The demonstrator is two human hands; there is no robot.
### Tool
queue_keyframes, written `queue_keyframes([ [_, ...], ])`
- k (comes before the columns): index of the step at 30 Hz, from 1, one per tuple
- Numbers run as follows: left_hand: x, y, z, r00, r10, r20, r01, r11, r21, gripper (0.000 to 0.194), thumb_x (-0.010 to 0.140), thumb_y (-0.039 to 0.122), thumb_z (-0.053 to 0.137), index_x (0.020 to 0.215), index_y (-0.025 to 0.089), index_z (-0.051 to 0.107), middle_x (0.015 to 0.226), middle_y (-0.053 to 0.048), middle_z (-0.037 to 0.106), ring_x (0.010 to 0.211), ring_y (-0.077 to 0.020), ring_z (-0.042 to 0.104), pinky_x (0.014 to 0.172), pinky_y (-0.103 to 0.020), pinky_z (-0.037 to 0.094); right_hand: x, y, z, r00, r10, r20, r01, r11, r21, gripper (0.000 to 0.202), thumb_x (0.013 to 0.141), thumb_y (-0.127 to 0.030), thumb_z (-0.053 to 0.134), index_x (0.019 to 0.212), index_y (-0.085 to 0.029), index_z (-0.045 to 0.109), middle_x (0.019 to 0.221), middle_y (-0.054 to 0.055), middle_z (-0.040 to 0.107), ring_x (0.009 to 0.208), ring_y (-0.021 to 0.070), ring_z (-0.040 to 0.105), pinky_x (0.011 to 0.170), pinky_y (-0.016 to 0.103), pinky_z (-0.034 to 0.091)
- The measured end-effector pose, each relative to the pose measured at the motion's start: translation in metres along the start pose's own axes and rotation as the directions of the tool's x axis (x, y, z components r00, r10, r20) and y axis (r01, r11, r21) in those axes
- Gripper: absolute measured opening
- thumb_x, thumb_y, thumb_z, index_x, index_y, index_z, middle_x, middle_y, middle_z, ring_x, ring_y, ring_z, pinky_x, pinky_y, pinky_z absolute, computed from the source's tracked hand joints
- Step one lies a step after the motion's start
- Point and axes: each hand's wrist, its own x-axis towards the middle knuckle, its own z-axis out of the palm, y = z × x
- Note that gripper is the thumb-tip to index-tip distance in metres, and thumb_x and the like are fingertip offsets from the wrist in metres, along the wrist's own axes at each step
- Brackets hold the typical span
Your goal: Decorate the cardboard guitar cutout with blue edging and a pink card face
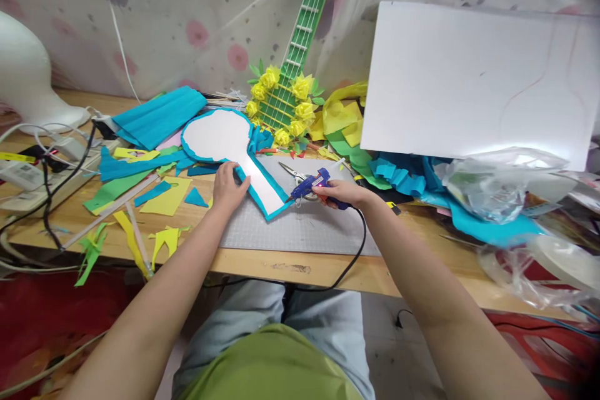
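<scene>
In my right hand (341,194) is a blue hot glue gun (307,185), its nozzle at the corner of the neck end of a white guitar-shaped cutout (218,134). Blue crepe paper edging (257,201) runs around the cutout's outline. My left hand (229,189) holds the cutout by the near edge of its neck, thumb and fingers at the blue border. Partly behind the glue gun, a pair of scissors (289,170) lies on the grey cutting mat (300,231). The gun's black cord (362,250) loops down over the table's front edge.
A green paper guitar with yellow flowers (291,69) leans at the back. Paper scraps (166,197) and a power strip (56,181) lie left, beside a white foam head (28,75). A large white board (435,81), blue crepe paper and plastic bags (501,184) stand right.
</scene>
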Motion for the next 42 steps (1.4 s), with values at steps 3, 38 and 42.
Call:
queue_keyframes([
  [3,0.000,0.002,-0.001,1.000,-0.018,0.015,0.018,1.000,0.004,0.033,0.072,0.029,0.058,0.101,0.018,0.046,0.108,-0.013,0.051,0.110,-0.0269,0.044,0.097,-0.042,0.035,-0.001,-0.005,0.002,1.000,-0.002,0.001,0.002,1.000,-0.005,0.052,0.071,-0.065,0.054,0.058,-0.014,0.051,0.045,-0.001,0.047,0.040,0.0057,0.041,0.040,0.019,0.029],
  [38,-0.002,0.003,0.000,0.999,-0.040,0.009,0.040,0.999,-0.019,0.033,0.072,0.026,0.060,0.101,0.019,0.046,0.107,-0.012,0.051,0.109,-0.0270,0.046,0.097,-0.042,0.036,0.033,-0.031,0.011,0.989,-0.111,-0.093,0.106,0.993,-0.054,0.053,0.074,-0.065,0.049,0.050,-0.018,0.043,0.044,0.000,0.046,0.043,0.0081,0.042,0.045,0.022,0.032],
  [42,-0.002,0.002,0.000,0.999,-0.039,0.010,0.039,0.999,-0.018,0.032,0.072,0.027,0.059,0.101,0.019,0.046,0.108,-0.012,0.051,0.109,-0.0272,0.045,0.097,-0.043,0.036,0.037,-0.033,0.011,0.986,-0.127,-0.106,0.122,0.991,-0.053,0.053,0.074,-0.064,0.049,0.048,-0.019,0.043,0.042,0.000,0.045,0.043,0.0088,0.041,0.046,0.023,0.033],
])
